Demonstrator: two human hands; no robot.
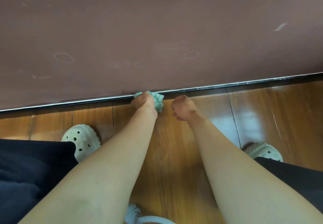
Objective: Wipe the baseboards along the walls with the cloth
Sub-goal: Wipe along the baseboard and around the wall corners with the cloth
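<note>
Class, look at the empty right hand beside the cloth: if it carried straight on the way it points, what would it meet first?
Most likely the baseboard at the wall's foot. The right hand points at it across bare floor, though the gap is hard to judge.

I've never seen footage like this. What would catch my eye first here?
Two bare forearms reach down from the camera to the foot of a brown wall. The left hand presses a crumpled mint-green cloth against the dark, shiny baseboard, while the right hand hangs loosely curled and empty beside it. Below lie a glossy wooden floor and pale perforated clogs at either side.
</note>
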